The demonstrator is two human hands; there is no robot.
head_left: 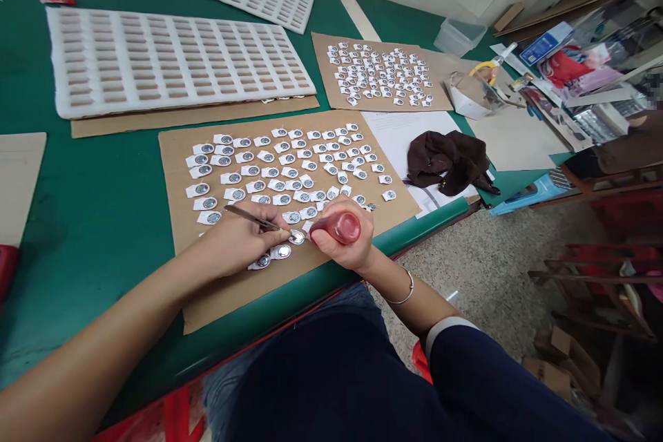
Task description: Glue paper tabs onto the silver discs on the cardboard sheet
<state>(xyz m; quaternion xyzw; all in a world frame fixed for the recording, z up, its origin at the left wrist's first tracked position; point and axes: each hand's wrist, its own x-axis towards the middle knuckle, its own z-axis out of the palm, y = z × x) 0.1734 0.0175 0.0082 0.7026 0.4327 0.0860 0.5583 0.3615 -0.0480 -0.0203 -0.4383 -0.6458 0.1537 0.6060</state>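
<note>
My left hand is closed on metal tweezers, whose tips are hidden near the thumb. It rests by a round silver piece with a white tab on a brown cardboard sheet. My right hand is wrapped round a red bottle, tilted with its base towards me and its other end at the same silver piece. Several rows of similar tabbed pieces lie beyond my hands, and two more sit just on the near side.
White foam trays stand at the back left. Another cardboard holds more pieces. To the right are a dark brown cloth, a clear container and yellow-handled scissors. The green table's edge runs near my body.
</note>
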